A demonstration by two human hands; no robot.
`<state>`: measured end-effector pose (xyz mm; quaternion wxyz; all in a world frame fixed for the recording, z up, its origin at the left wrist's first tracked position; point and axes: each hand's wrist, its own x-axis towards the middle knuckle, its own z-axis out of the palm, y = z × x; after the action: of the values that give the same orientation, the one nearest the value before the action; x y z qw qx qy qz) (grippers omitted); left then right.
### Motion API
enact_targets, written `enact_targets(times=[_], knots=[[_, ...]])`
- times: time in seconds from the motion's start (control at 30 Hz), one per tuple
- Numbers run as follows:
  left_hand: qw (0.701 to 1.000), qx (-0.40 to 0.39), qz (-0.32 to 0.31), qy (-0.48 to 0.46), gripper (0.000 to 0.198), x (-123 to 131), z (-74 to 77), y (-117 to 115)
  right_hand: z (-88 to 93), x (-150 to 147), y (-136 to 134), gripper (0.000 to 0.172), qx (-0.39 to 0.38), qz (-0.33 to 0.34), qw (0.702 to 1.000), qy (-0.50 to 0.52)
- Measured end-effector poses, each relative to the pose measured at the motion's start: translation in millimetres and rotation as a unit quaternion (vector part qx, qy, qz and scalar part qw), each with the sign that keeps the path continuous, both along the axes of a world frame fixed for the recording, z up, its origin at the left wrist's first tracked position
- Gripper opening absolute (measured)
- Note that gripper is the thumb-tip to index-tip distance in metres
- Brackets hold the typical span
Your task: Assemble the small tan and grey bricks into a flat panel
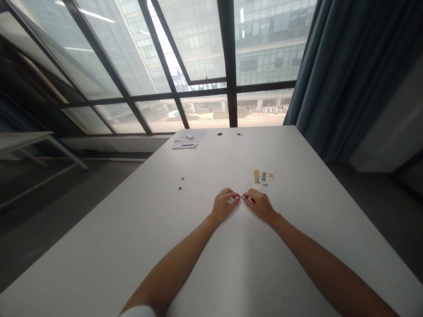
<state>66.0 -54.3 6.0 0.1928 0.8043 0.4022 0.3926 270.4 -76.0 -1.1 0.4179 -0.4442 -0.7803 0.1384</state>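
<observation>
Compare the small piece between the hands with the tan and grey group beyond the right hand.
The small piece is pinched between the left hand and right hand; the group of pieces lies on the table. The small piece looks pale grey; the group of pieces mixes tan and grey. The small piece covers less area than the group.

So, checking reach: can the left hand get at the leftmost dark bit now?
Probably yes: nothing visible stands between the left hand and the leftmost dark bit, though that hand pinches a small piece.
</observation>
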Motion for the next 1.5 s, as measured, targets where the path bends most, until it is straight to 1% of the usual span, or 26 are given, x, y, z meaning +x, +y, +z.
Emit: enact_targets(times=[0.43, 0.63, 0.83, 1.0, 1.2, 1.37, 1.5], knots=[[1.0, 0.003, -0.008, -0.005, 0.011, 1.5, 0.6, 0.8, -3.8, 1.1, 1.9, 0.013, 0.003, 0.002, 1.0, -0.006], [1.0, -0.008, -0.009, 0.0, 0.012, 1.3, 1.0, 0.9, -5.9, 0.8, 3.0, 0.013, 0.008, 0.002, 1.0, -0.008], [1.0, 0.004, -0.011, -0.006, 0.012, 1.0, -0.2, 1.2, -2.8, 0.1, 1.7, 0.012, 0.008, -0.001, 1.0, -0.004], [1.0, 0.0, -0.013, -0.007, 0.011, 1.6, 2.6, 0.1, -0.5, 0.3, 0.6, 0.012, 0.008, -0.007, 1.0, -0.004], [1.0, -0.015, -0.006, 0.003, 0.011, 1.7, 4.0, 0.3, -2.3, 0.3, 1.1, 0.012, 0.003, -0.007, 1.0, -0.008], [1.0, -0.01, -0.008, 0.003, 0.012, 1.5, 2.7, 1.0, -2.3, 0.2, 1.3, 0.011, 0.006, -0.008, 1.0, -0.004], [1.0, -0.008, -0.009, 0.005, 0.012, 1.7, 1.8, 1.4, -6.4, 0.8, 3.4, 0.01, 0.015, -0.003, 1.0, 0.003]])
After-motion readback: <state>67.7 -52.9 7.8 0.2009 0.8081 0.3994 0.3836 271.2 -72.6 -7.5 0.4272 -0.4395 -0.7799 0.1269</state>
